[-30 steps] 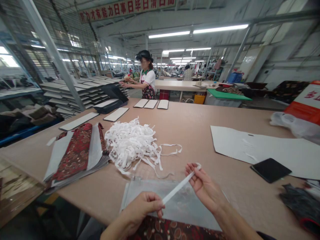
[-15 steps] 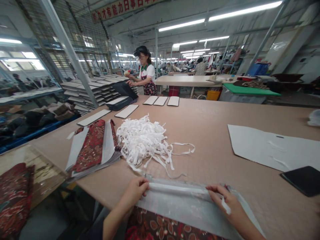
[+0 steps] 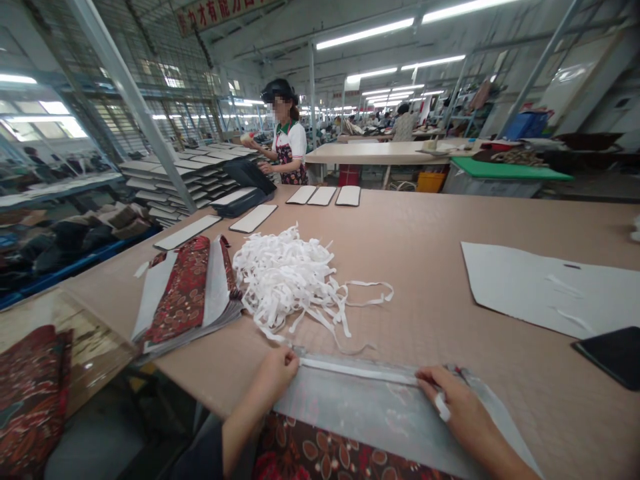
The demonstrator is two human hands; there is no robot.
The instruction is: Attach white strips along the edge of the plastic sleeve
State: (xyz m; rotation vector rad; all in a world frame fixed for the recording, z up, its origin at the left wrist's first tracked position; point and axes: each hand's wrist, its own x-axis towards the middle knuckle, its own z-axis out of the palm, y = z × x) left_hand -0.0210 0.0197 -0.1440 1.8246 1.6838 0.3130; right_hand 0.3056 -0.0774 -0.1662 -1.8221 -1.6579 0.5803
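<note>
A white strip of tape [image 3: 357,371] runs straight along the far edge of a grey-backed fabric piece [image 3: 350,407], whose brown and red floral side shows toward me. My left hand [image 3: 277,373] pinches the strip's left end at the fabric edge. At the other end my right hand [image 3: 447,397] pinches the strip, and its loose tail pokes out below the fingers. Just beyond the fabric lies a tangled pile of white strips [image 3: 285,277]. Left of that pile rests a stack of folded floral fabric pieces [image 3: 183,293].
To the right on the brown table [image 3: 415,267] are a white board [image 3: 530,283] and a dark flat pad [image 3: 613,357]. Several pale panels [image 3: 320,195] line the far edge. A co-worker [image 3: 290,143] stands behind them. More floral fabric [image 3: 33,400] hangs at lower left.
The strip now looks narrower and straighter along the fabric edge, with both hands still pinching its ends. My view has shifted slightly. The co-worker's arms have moved a little.
</note>
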